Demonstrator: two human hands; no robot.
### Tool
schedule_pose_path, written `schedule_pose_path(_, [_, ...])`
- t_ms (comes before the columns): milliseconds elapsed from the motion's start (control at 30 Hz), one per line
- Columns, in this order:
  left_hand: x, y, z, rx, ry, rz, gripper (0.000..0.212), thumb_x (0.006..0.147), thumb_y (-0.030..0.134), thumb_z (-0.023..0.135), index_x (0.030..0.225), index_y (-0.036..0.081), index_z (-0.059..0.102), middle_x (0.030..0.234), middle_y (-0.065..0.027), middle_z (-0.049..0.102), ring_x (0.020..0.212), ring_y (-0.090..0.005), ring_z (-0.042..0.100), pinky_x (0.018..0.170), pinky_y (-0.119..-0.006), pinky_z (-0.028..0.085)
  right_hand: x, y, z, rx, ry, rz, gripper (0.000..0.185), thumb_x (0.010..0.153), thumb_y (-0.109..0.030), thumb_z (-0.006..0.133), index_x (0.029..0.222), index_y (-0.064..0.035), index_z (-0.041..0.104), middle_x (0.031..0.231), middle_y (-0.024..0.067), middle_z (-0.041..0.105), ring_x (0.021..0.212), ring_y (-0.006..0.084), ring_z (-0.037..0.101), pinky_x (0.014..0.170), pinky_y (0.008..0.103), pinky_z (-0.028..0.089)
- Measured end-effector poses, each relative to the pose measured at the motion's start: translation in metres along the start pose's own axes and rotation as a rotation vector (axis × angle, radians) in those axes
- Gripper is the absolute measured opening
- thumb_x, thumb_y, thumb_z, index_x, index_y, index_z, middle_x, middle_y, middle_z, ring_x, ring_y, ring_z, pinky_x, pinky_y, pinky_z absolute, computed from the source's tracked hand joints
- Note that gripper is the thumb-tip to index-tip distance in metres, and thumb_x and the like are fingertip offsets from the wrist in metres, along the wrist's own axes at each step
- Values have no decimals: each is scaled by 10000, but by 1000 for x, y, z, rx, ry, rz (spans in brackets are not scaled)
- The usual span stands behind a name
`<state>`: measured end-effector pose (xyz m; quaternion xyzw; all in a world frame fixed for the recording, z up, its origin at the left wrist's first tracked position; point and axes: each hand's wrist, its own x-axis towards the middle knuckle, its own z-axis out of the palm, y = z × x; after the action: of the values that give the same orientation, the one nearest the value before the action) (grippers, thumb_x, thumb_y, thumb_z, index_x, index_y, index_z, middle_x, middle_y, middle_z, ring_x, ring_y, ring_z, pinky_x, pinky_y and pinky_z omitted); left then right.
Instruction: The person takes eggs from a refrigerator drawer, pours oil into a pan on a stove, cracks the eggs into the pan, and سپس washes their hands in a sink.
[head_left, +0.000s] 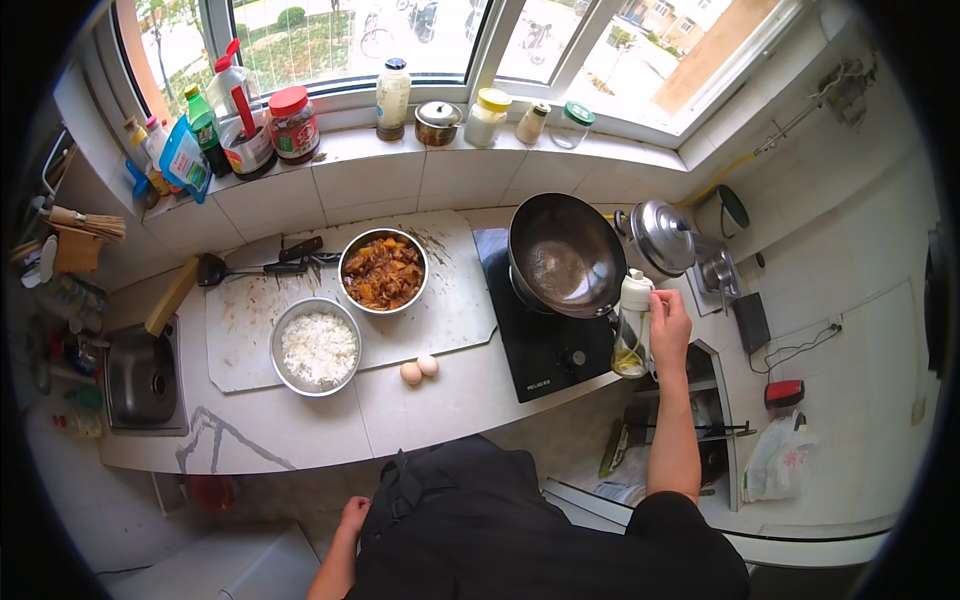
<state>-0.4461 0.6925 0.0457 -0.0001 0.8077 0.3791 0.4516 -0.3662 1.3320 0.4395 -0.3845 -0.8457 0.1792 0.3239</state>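
Observation:
My right hand grips a glass oil bottle with a white cap, holding it upright beside the wok's handle at the right of the cooktop. Some yellow oil shows low in the bottle. The dark wok stands on a black induction cooktop, its inside shiny at the bottom. My left hand hangs at my side below the counter's front edge, fingers curled, with nothing visible in it. Two eggs lie on the counter. Behind them are a metal bowl of white rice and a bowl of cooked stew.
Both bowls rest on a white board, with a black ladle and a cleaver behind. A sink is at the left. A lidded metal pot stands right of the wok. Jars and bottles line the windowsill.

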Motion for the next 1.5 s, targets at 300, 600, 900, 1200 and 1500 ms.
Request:
schedule_pose_path(300, [-11, 25, -4, -31, -11, -36, 179, 892, 135, 630, 1018, 8, 636, 904, -88, 683, 824, -166, 634, 773, -312, 526, -3, 1, 0, -6, 25, -30, 135, 953, -138, 579, 1031, -29, 591, 873, 134, 675, 776, 249, 657, 713, 357, 499])
schedule_pose_path(600, [9, -22, 6, -45, -5, 16, 162, 893, 129, 627, 1001, 8, 640, 901, -87, 683, 821, -164, 633, 770, -312, 525, -1, -13, 2, 23, 41, -44, 134, 953, -137, 578, 1027, -27, 594, 869, 135, 673, 774, 253, 659, 713, 356, 501])
schedule_pose_path(900, [9, -21, 6, -76, -5, -23, 159, 902, 126, 617, 1008, 8, 633, 893, -86, 682, 810, -161, 631, 759, -309, 526, -1, -2, -2, 33, -7, 34, 144, 951, -139, 580, 1031, -21, 596, 896, 132, 671, 810, 258, 656, 738, 357, 499])
schedule_pose_path(1200, [-8, 19, -5, 5, 0, 24, 157, 904, 127, 613, 1006, 10, 634, 896, -87, 681, 810, -166, 632, 763, -311, 524, -2, 5, 0, -17, -12, 1, 159, 949, -140, 587, 1057, -25, 594, 877, 125, 666, 766, 213, 632, 713, 341, 492])
schedule_pose_path(1500, [0, 6, 1, -9, -16, -56, 153, 893, 112, 616, 1009, 13, 634, 905, -87, 679, 827, -172, 634, 779, -314, 521, 1, -26, -1, 242, -20, 141, 333, 944, -132, 610, 1243, -42, 495, 648, 2, 487, 524, 68, 472, 492, 246, 403])
